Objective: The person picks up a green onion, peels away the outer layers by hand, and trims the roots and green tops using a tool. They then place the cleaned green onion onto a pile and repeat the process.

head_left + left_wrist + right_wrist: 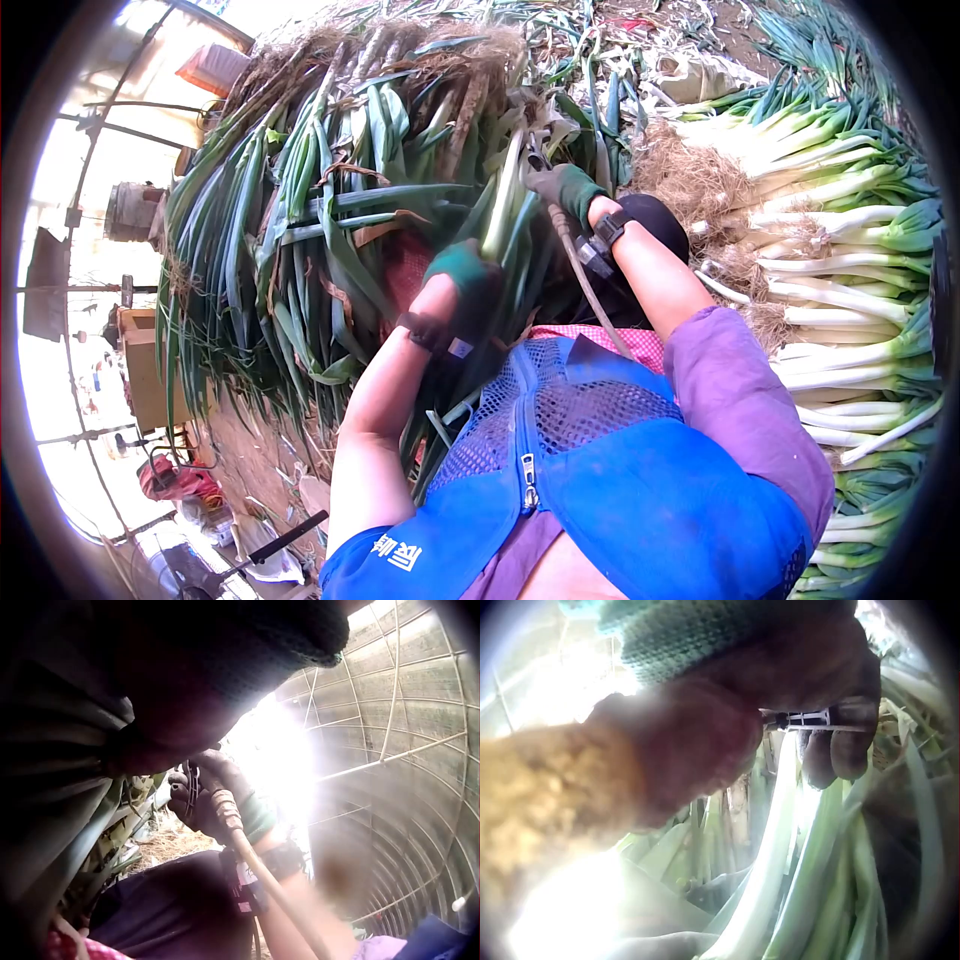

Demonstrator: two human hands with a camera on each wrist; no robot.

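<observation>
My gloved left hand (460, 275) grips a leek (505, 195), its pale stalk pointing up and away from me. In the left wrist view that hand (225, 675) is a dark shape over shadowed leaves. Just right of the stalk, my gloved right hand (565, 188) holds an air blow gun (193, 787) with a metal trigger. A tan hose (572, 262) runs from the gun back toward my lap. Through the right wrist view, the fingers (844, 754) curl round the trigger (810, 720), with pale green stalks close below.
A big heap of untrimmed leeks (300, 220) with dry roots lies ahead and left. On the right are rows of white-stalked leeks (840, 270), their roots (700, 175) toward me. A cardboard box (150, 370) stands far left. Loose leaf scraps cover the ground ahead.
</observation>
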